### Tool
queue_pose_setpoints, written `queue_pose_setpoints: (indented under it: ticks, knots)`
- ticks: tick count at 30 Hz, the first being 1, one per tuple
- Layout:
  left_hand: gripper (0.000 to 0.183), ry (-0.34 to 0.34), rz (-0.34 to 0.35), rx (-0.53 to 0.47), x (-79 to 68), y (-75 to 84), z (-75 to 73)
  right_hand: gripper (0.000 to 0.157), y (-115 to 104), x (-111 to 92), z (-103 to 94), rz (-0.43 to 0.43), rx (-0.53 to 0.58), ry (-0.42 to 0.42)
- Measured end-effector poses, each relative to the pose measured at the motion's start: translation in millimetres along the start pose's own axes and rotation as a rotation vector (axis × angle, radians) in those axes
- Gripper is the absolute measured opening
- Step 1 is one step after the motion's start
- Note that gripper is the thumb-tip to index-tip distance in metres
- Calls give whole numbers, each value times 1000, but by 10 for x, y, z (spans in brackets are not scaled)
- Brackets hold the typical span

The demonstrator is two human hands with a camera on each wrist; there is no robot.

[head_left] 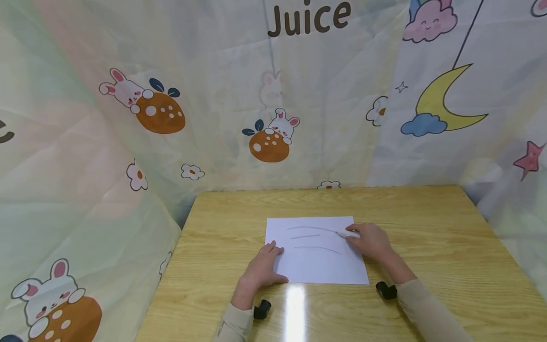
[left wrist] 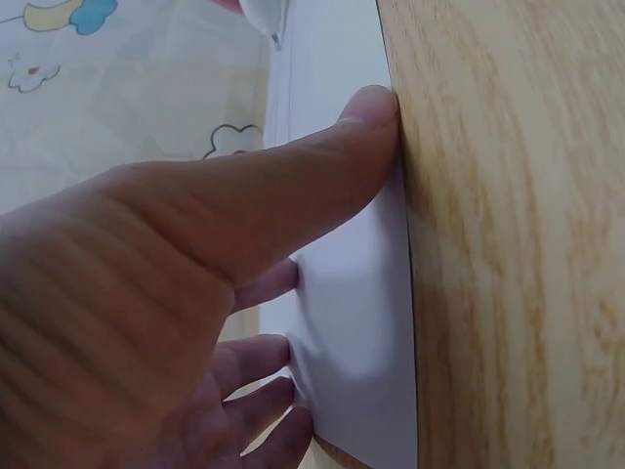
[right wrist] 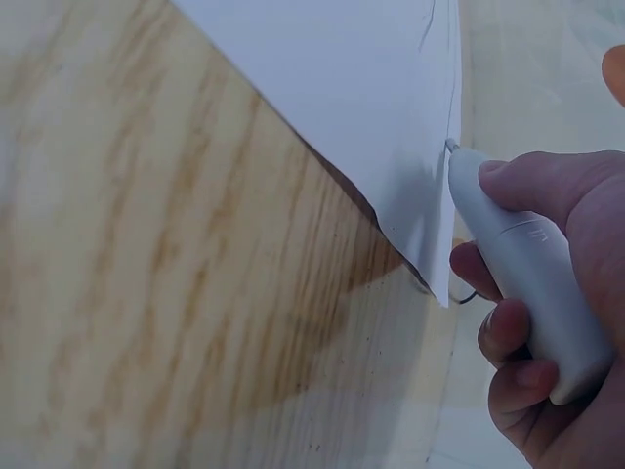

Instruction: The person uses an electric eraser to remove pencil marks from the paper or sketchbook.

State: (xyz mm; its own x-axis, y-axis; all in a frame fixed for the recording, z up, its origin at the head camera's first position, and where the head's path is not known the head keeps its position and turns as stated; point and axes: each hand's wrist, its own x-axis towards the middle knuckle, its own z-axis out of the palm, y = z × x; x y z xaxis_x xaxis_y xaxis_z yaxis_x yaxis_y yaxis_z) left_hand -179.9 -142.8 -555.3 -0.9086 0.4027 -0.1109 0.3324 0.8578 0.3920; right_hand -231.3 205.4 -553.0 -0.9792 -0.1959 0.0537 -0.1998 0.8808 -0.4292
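Observation:
A white sheet of paper lies on the wooden table, bearing three thin grey lines. My left hand rests on its left side with fingers spread; in the left wrist view the thumb presses near the paper's edge. My right hand grips a thick white pen at the sheet's upper right. Thumb and curled fingers wrap the pen's body in the right wrist view. Its narrow tip meets the paper, at the right end of the top line in the head view.
The wooden table extends around the sheet. Black wrist-worn pieces sit beside each forearm, close to the tabletop. A printed fabric backdrop rises behind the table and at both sides. Light glares on the table below the paper.

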Motion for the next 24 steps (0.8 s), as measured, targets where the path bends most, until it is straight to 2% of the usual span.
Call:
queue_pose_setpoints:
  ticks: [5,10,15,19,24]
  knots:
    - [83,-7,-16,25,0,23,-18,28,1,12,-8,-17,-21,7]
    - [78,-5,-61,57,20,101,0,25,-9,7,11,-76,-57,14]
    - [74,28,-101,74,48,176,50,24,-35,1,24,-121,-75,29]
    - [73,43,-111,74,64,190,67,23,-36,4,26,-124,-83,30]
    - [71,66,-83,71,98,187,54,22,-60,49,13,-145,-96,38]
